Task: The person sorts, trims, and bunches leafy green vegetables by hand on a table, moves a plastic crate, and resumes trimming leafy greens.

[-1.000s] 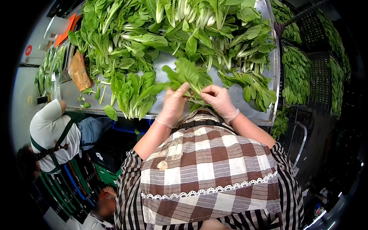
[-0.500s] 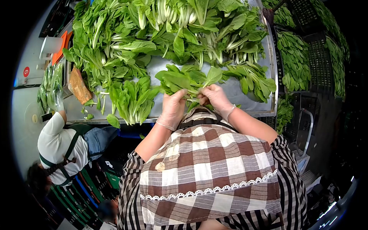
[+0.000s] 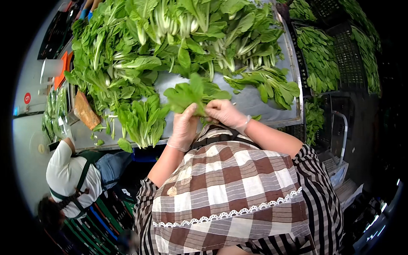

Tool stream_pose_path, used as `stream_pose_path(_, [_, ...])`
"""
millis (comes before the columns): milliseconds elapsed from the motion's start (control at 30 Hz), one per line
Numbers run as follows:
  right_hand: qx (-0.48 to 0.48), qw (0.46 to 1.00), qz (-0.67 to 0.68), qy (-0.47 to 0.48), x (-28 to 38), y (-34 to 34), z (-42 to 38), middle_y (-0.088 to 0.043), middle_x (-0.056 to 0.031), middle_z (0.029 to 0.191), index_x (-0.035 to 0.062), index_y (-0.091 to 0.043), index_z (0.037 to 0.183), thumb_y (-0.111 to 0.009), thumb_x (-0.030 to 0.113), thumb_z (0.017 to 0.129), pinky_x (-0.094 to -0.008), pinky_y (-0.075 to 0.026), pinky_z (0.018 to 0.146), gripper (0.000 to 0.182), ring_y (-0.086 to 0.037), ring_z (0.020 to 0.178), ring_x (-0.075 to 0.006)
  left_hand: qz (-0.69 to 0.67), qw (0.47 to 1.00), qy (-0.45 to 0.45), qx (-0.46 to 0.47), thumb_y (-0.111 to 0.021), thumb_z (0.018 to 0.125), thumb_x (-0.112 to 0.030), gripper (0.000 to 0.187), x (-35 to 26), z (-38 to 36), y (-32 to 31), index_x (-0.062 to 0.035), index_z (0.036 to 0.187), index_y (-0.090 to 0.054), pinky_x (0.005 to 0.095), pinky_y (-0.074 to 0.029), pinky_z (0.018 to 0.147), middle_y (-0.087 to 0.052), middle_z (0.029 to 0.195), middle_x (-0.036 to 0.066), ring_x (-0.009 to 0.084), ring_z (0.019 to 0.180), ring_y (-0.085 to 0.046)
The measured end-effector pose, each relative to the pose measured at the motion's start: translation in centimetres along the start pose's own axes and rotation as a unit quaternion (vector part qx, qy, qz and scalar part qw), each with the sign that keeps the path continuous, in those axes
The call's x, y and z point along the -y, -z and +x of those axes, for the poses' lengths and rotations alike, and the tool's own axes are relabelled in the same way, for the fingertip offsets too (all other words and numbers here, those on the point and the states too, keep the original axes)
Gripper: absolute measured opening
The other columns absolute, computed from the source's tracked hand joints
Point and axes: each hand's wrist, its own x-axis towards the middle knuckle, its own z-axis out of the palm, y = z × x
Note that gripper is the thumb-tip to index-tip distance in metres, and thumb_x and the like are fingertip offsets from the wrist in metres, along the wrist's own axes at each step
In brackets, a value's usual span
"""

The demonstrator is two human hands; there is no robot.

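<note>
Both my hands wear clear thin gloves and meet at the near edge of the metal table. My left hand pinches a small bunch of leafy greens at its stems, with the leaves pointing away from me. Close beside it, my right hand has its fingers pressed together at the stem end; what they hold is hidden. To the left a loose bunch of greens lies on the table, and another bunch lies to the right. A large heap of greens covers the far side.
The metal table has a raised rim. At right stand black crates filled with greens. On the left are a brown block, a white container, bagged greens and a co-worker in a white shirt.
My hands have shifted slightly left with the greens, and my right fingers have moved lower, toward the stem ends. The whole view has shifted a little, and the co-worker appears slightly lower.
</note>
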Motion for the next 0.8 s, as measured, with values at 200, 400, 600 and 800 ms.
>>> stream_pose_path(200, [-0.112,0.901,-0.325,0.266,1.3,5.1,-0.8,-0.072,-0.01,0.086,0.004,-0.071,0.094,-0.07,0.027,0.087,-0.0321,-0.054,0.068,0.024,-0.067,0.073,-0.0176,0.014,0.998,0.063,0.015,-0.065,0.089,-0.006,0.039,-0.3,0.3,0.1,-0.0025,0.125,-0.05,0.0406,-0.05,0.093,-0.061,0.109,0.009,0.0192,0.096,-0.06])
stream_pose_path(400, [-0.422,0.692,-0.54,0.226,5.6,16.8,-5.4,-0.065,-0.0109,0.095,0.0094,-0.068,0.096,-0.072,0.012,0.078,-0.039,-0.053,0.071,0.019,-0.066,0.083,-0.0307,-0.006,0.996,0.09,-0.004,-0.064,0.09,-0.007,0.024,0.2,1.0,1.1,-0.0016,0.112,-0.057,0.0389,-0.052,0.087,-0.062,0.098,0.007,0.0188,0.09,-0.06])
stream_pose_path(600, [-0.364,0.631,-0.681,0.069,5.7,18.0,-5.8,-0.065,-0.0115,0.1,0.0109,-0.065,0.108,-0.082,0.018,0.066,-0.0421,-0.051,0.079,0.046,-0.065,0.089,-0.0338,0.042,0.994,0.101,0.008,-0.064,0.09,-0.009,0.02,0.4,1.1,0.3,-0.0019,0.108,-0.058,0.0373,-0.052,0.083,-0.063,0.095,0.007,0.019,0.087,-0.06])
stream_pose_path(800, [-0.383,0.616,-0.668,0.164,6.6,18.8,-8.6,-0.064,-0.0101,0.085,0.0129,-0.07,0.096,-0.074,0.01,0.067,-0.0411,-0.05,0.074,0.029,-0.064,0.084,-0.0329,0.031,0.994,0.101,-0.004,-0.064,0.089,-0.007,0.02,0.3,0.8,1.1,-0.0018,0.108,-0.058,0.0369,-0.052,0.082,-0.063,0.095,0.008,0.0189,0.086,-0.06])
